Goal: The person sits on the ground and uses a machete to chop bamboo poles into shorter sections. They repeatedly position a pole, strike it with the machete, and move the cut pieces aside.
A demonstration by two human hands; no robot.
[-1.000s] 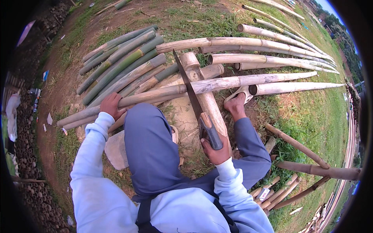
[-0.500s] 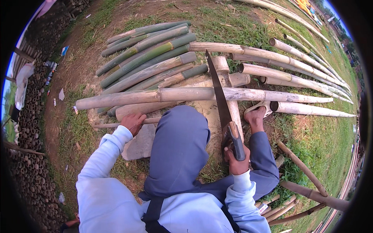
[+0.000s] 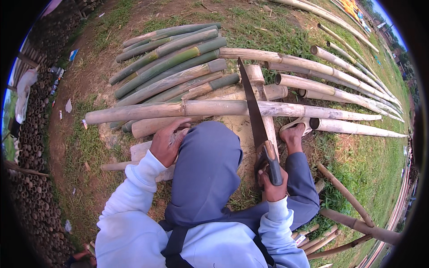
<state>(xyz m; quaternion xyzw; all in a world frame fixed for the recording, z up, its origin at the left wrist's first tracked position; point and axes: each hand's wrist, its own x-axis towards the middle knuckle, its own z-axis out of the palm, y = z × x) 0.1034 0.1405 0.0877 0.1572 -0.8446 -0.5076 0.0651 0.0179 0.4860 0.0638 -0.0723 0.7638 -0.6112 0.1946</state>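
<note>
My right hand (image 3: 273, 184) is wrapped round the handle of a handsaw (image 3: 254, 111). Its dark blade points away from me and lies across a long pale bamboo pole (image 3: 214, 108), which runs sideways in front of my knees. Beside my raised left knee, my left hand (image 3: 167, 142) is empty, its fingers apart and stretching toward the pole without visibly gripping it. A thin stick (image 3: 114, 166) lies near my left forearm, partly hidden by the sleeve. Under the long pole rests another bamboo support piece (image 3: 268, 127), pointing away from me.
Cut green bamboo lengths (image 3: 170, 67) lie stacked at the far left. Several long bamboo poles (image 3: 339, 91) stretch to the right. A pale block (image 3: 139, 151) is by my left hand; a bamboo frame (image 3: 348, 196) stands at the near right. Stacked bamboo (image 3: 35, 201) lines the left edge.
My left hand has let go of the thin stick and moved right, toward my knee and the pole. The stick now lies nearer to me. The saw has hardly moved.
</note>
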